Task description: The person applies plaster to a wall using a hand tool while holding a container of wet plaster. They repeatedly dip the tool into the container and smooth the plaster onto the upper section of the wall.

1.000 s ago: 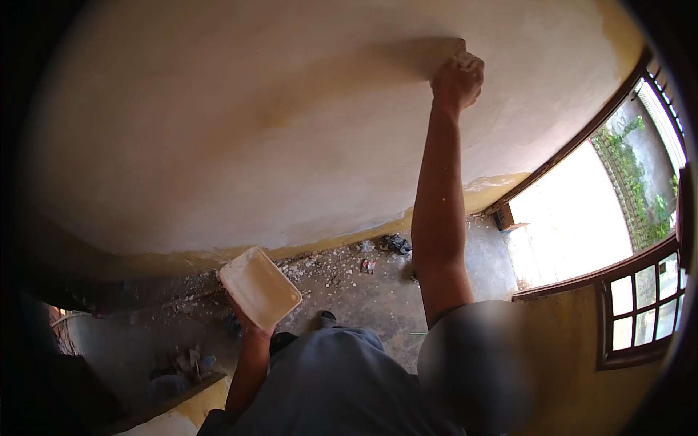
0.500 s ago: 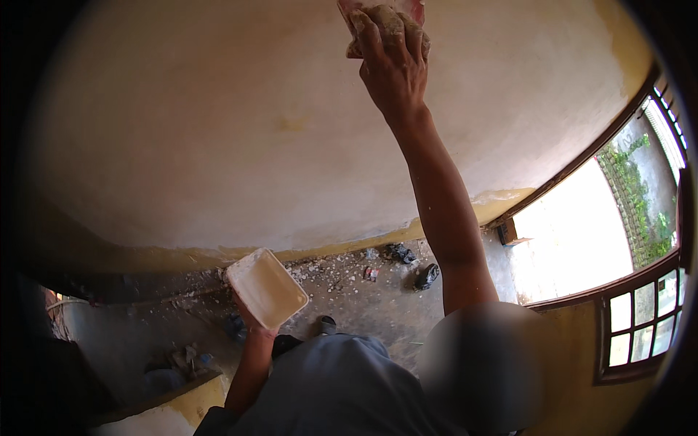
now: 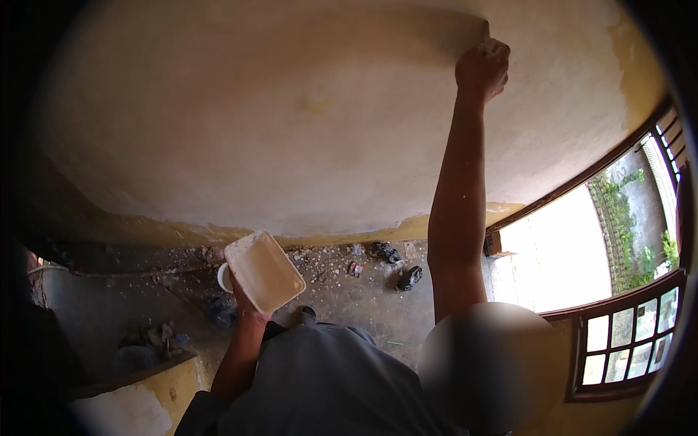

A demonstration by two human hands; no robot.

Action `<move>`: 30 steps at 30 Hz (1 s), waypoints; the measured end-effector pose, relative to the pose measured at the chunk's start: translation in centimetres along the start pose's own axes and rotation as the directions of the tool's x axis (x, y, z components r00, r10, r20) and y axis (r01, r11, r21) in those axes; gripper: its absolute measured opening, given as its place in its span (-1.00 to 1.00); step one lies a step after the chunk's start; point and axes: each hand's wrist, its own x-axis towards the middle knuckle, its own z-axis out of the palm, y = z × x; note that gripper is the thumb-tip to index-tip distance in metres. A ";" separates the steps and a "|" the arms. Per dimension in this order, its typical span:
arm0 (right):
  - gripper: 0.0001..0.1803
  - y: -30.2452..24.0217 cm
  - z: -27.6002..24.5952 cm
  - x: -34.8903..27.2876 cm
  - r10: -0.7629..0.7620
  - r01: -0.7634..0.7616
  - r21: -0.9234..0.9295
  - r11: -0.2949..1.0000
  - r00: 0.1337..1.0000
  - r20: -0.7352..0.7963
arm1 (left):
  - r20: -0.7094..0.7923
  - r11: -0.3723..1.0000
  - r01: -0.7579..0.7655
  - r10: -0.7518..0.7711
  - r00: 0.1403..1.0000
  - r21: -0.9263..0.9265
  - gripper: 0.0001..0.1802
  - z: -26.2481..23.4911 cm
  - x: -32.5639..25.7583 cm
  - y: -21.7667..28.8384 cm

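My right hand is raised high, a closed fist pressed against the pale plastered wall. It grips a small flat tool or pad, mostly hidden by the fingers; only an edge shows above the knuckles. A darker wet streak runs along the wall leftward from the hand. My left hand is held low at waist height and grips a white rectangular tray from below, tilted, with pale paste on its face.
The concrete floor below is littered with rubble and black scraps. A yellow band runs along the wall's base. A bright window opening and a brown paned window leaf are at right. A low yellow ledge is at lower left.
My right hand swept left and upward across the wall, then came back right to where it is pressed now. The tray in my left hand has hardly moved.
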 end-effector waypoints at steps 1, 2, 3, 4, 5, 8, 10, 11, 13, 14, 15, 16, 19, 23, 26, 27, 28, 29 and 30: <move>-0.71 -0.6 0.9 -0.9 -0.096 0.096 -0.017 0.995 0.995 -0.006 | 0.000 1.000 0.003 -0.003 1.000 -0.001 -0.32 -0.2 0.1 0.0; -0.70 -1.5 1.8 -1.9 -0.131 0.131 -0.009 0.991 0.991 0.006 | 0.016 1.000 0.006 -0.006 1.000 -0.009 -0.32 -0.4 0.1 0.0; -0.68 -2.2 2.6 -2.9 -0.163 0.163 -0.003 0.987 0.986 0.016 | 0.032 1.000 0.012 -0.012 0.999 -0.012 -0.33 -0.4 0.1 0.0; -0.70 -2.9 3.3 -3.8 -0.202 0.202 -0.048 0.978 0.979 0.017 | 0.031 1.000 0.018 -0.018 0.999 -0.009 -0.33 -0.3 0.2 -0.1; -0.72 -3.7 4.0 -4.9 -0.240 0.241 -0.087 0.967 0.971 0.021 | -0.005 1.000 0.013 -0.013 1.000 -0.021 -0.32 0.2 0.1 -0.1; -0.74 -4.7 5.1 -8.5 -0.477 0.477 -0.048 0.878 0.879 0.007 | 0.001 0.997 0.019 -0.019 1.000 -0.071 -0.33 -0.5 0.2 0.0; -0.72 -3.9 5.9 -10.3 -0.625 0.624 -0.033 0.781 0.781 -0.008 | 0.046 0.993 0.030 -0.025 0.999 -0.115 -0.35 -1.4 0.5 -0.2; -0.71 -3.1 6.1 -11.5 -0.678 0.677 -0.036 0.735 0.735 -0.011 | 0.078 0.992 0.051 -0.043 0.996 -0.113 -0.35 -1.7 0.7 -0.2; -0.67 -0.7 5.9 -14.3 -0.790 0.806 0.061 0.589 0.557 0.257 | 0.101 0.993 0.059 -0.049 0.994 -0.106 -0.35 -2.1 0.5 0.3; -0.64 0.2 5.4 -15.7 -0.846 0.846 0.179 0.502 0.439 0.302 | 0.095 0.993 0.057 -0.048 0.994 -0.100 -0.34 -1.8 0.4 0.4; -0.58 1.7 5.1 -16.9 -0.864 0.863 0.229 0.450 0.357 0.355 | 0.094 0.994 0.058 -0.049 0.994 -0.094 -0.33 -1.5 0.4 0.3; -0.54 2.8 4.4 -17.7 -0.862 0.875 0.195 0.444 0.356 0.362 | 0.097 0.994 0.052 -0.043 0.994 -0.099 -0.33 -1.4 0.5 0.4; -0.44 5.3 4.5 -17.6 -0.878 0.892 0.111 0.439 0.399 0.266 | 0.046 0.990 0.069 -0.064 0.997 -0.123 -0.32 -1.2 0.5 0.4; -0.37 6.0 6.4 -16.6 -0.850 0.852 -0.083 0.517 0.522 0.070 | 0.030 0.999 0.038 -0.038 0.999 -0.006 -0.30 -1.3 0.1 1.1; -0.44 10.6 7.8 -18.3 -0.796 0.841 -0.050 0.539 0.528 0.296 | -0.002 0.999 0.036 -0.036 0.999 -0.016 -0.30 -0.7 0.1 0.4; -0.47 10.1 7.7 -19.4 -0.798 0.854 0.011 0.520 0.481 0.364 | -0.044 0.999 0.006 -0.008 0.999 -0.046 -0.30 -0.2 0.2 0.6; -0.49 10.1 6.5 -21.3 -0.746 0.805 0.118 0.581 0.468 0.474 | -0.043 0.999 -0.006 0.005 0.999 -0.044 -0.30 0.2 -0.1 0.9; -0.51 10.2 5.2 -21.8 -0.730 0.769 0.168 0.616 0.477 0.490 | -0.014 0.998 0.011 -0.012 1.000 -0.063 -0.30 1.2 -0.3 0.9; -0.53 9.5 4.0 -21.3 -0.686 0.701 0.138 0.700 0.607 0.402 | 0.012 0.996 0.028 -0.027 1.000 -0.080 -0.31 1.7 -0.3 1.0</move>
